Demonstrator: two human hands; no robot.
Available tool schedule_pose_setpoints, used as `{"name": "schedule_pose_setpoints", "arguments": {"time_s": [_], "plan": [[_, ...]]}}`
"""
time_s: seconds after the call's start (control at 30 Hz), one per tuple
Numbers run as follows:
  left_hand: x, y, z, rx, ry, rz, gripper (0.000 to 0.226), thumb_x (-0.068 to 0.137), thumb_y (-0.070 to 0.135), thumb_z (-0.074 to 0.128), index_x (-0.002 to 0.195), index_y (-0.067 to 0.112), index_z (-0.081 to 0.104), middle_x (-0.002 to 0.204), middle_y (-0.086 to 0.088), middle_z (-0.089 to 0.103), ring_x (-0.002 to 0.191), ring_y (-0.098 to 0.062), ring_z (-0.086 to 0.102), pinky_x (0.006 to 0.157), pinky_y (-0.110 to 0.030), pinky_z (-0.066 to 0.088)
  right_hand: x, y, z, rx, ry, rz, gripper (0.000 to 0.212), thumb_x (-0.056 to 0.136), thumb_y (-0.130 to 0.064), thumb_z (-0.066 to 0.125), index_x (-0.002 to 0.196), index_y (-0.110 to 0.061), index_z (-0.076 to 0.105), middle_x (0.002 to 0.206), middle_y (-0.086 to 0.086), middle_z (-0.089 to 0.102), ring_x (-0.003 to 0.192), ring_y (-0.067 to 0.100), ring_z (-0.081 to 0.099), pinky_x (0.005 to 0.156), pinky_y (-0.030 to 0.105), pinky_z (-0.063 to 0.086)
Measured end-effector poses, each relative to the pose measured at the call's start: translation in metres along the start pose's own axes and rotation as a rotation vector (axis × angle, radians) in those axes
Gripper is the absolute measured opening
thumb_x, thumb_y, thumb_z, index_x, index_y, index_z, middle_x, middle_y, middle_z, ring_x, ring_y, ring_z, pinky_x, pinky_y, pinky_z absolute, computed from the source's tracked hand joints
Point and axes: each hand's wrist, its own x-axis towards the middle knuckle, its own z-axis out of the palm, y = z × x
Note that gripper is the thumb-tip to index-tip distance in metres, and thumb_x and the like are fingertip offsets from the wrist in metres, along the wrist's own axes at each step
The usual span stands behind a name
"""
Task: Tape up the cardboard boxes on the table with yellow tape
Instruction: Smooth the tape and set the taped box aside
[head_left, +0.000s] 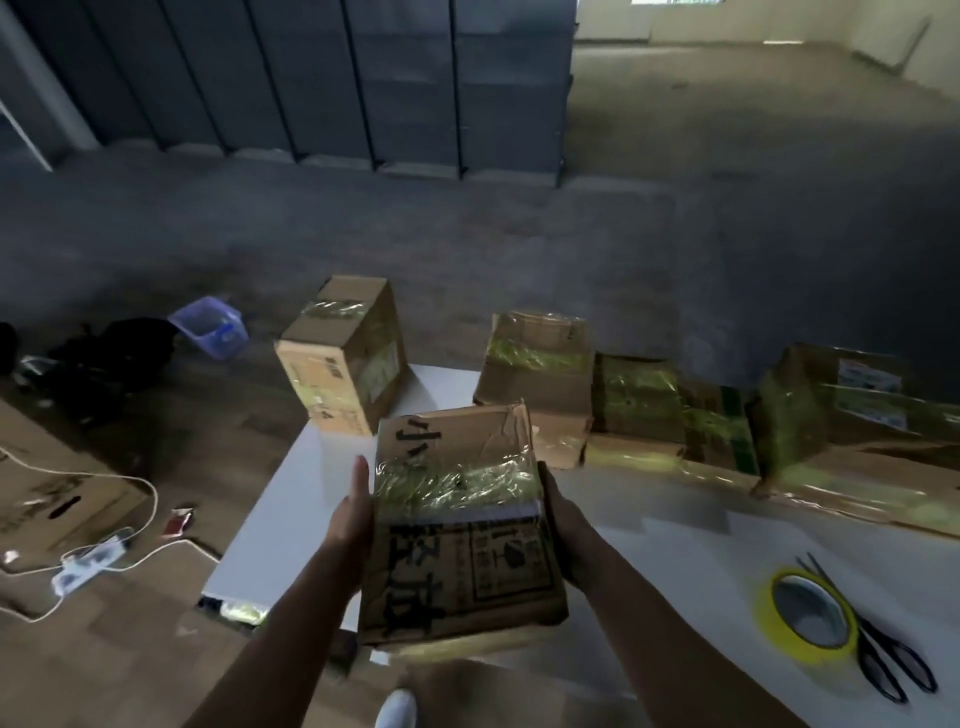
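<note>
- Right now we hold a cardboard box between both hands over the near-left part of the white worktop.
- Our left hand presses flat against the box's left side, and the one digit we can see is straight and points away from us.
- Our right hand lies against the box's right side. Most of its fingers are hidden behind the cardboard, so we cannot tell whether they curl round it.
- The held box has a crinkled band of yellow tape across its top, black writing on its faces and a dented far-right corner.
- The roll of yellow tape lies flat on the worktop at near right, well apart from both hands.
- Black scissors lie just beside the roll, partly under its right edge.
- A tall box stands on the far-left corner of the worktop with yellow tape on it.
- A row of taped boxes runs along the far edge from the middle to the right.
- On the floor at left we see a blue plastic bin, a flattened carton and a white power strip with its cable.
</note>
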Motion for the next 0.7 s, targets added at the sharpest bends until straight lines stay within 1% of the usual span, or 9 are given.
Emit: {"name": "schedule_pose_setpoints", "arguments": {"time_s": [0.07, 0.13, 0.17, 0.23, 0.37, 0.47, 0.53, 0.6, 0.7], "plan": [[0.008, 0.012, -0.017, 0.028, -0.133, -0.035, 0.050, 0.095, 0.059, 0.042, 0.097, 0.020, 0.073, 0.093, -0.012, 0.069, 0.082, -0.028, 0.066, 0.071, -0.035, 0.054, 0.017, -0.006, 0.022, -0.110, 0.006, 0.033, 0.071, 0.091, -0.070, 0.031, 0.116, -0.014, 0.067, 0.118, 0.014, 0.065, 0.114, 0.034, 0.057, 0.103, 0.051, 0.041], [0.022, 0.017, -0.036, 0.225, -0.147, -0.017, 0.045, 0.085, 0.054, 0.060, 0.080, 0.012, 0.074, 0.073, -0.013, 0.062, 0.058, -0.022, 0.059, 0.051, -0.025, 0.046, 0.033, -0.014, 0.048, -0.151, 0.059, 0.082, 0.069, 0.094, -0.065, 0.028, 0.123, -0.012, 0.062, 0.124, 0.014, 0.062, 0.113, 0.033, 0.056, 0.098, 0.045, 0.045], [0.029, 0.021, -0.046, 0.296, -0.136, -0.017, 0.049, 0.080, 0.053, 0.065, 0.082, 0.005, 0.072, 0.069, -0.013, 0.064, 0.055, -0.022, 0.060, 0.048, -0.025, 0.046, 0.041, -0.017, 0.058, -0.175, 0.091, 0.097, 0.067, 0.096, -0.062, 0.027, 0.127, -0.011, 0.059, 0.128, 0.014, 0.060, 0.112, 0.033, 0.056, 0.094, 0.042, 0.047], [0.046, 0.027, -0.065, 0.301, -0.147, -0.033, 0.051, 0.083, 0.048, 0.065, 0.092, -0.002, 0.070, 0.072, -0.012, 0.071, 0.061, -0.022, 0.067, 0.053, -0.027, 0.051, 0.050, -0.027, 0.080, -0.244, 0.131, 0.110, 0.067, 0.096, -0.060, 0.027, 0.130, -0.010, 0.055, 0.131, 0.013, 0.056, 0.110, 0.033, 0.055, 0.092, 0.042, 0.049], [0.079, 0.034, -0.077, 0.328, -0.156, -0.012, 0.041, 0.090, 0.042, 0.063, 0.104, 0.005, 0.069, 0.096, -0.013, 0.073, 0.090, -0.029, 0.069, 0.086, -0.043, 0.055, 0.069, -0.049, 0.109, -0.298, 0.137, 0.072, 0.078, 0.092, -0.070, 0.024, 0.136, -0.012, 0.052, 0.139, 0.014, 0.052, 0.123, 0.032, 0.051, 0.103, 0.045, 0.042], [0.099, 0.039, -0.081, 0.403, -0.202, 0.014, 0.041, 0.092, 0.047, 0.056, 0.108, 0.012, 0.068, 0.101, -0.005, 0.072, 0.093, -0.021, 0.068, 0.087, -0.039, 0.055, 0.081, -0.055, 0.124, -0.330, 0.143, 0.001, 0.077, 0.088, -0.072, 0.037, 0.137, -0.015, 0.050, 0.145, 0.009, 0.046, 0.127, 0.029, 0.048, 0.095, 0.037, 0.040], [0.110, 0.044, -0.082, 0.411, -0.287, 0.012, 0.040, 0.093, 0.050, 0.053, 0.113, 0.017, 0.065, 0.107, -0.001, 0.070, 0.098, -0.017, 0.065, 0.085, -0.035, 0.054, 0.088, -0.055, 0.126, -0.436, 0.194, -0.115, 0.050, 0.091, -0.056, 0.050, 0.122, -0.017, 0.061, 0.129, 0.008, 0.059, 0.105, 0.023, 0.059, 0.088, 0.038, 0.048], [0.119, 0.050, -0.080, 0.432, -0.347, 0.046, 0.035, 0.095, 0.047, 0.051, 0.118, 0.021, 0.060, 0.112, 0.003, 0.066, 0.100, -0.012, 0.062, 0.078, -0.027, 0.053, 0.094, -0.055, 0.125, -0.549, 0.316, -0.169, 0.038, 0.095, -0.043, 0.052, 0.116, -0.013, 0.063, 0.113, 0.010, 0.065, 0.094, 0.024, 0.060, 0.086, 0.039, 0.050], [0.128, 0.058, -0.074, 0.447, -0.376, 0.171, 0.029, 0.095, 0.034, 0.056, 0.123, 0.030, 0.051, 0.116, 0.009, 0.061, 0.099, -0.004, 0.057, 0.076, -0.022, 0.051, 0.100, -0.055, 0.125, -0.597, 0.501, -0.190, 0.037, 0.099, -0.036, 0.046, 0.114, -0.006, 0.060, 0.112, 0.015, 0.065, 0.091, 0.026, 0.057, 0.079, 0.035, 0.045]]}}
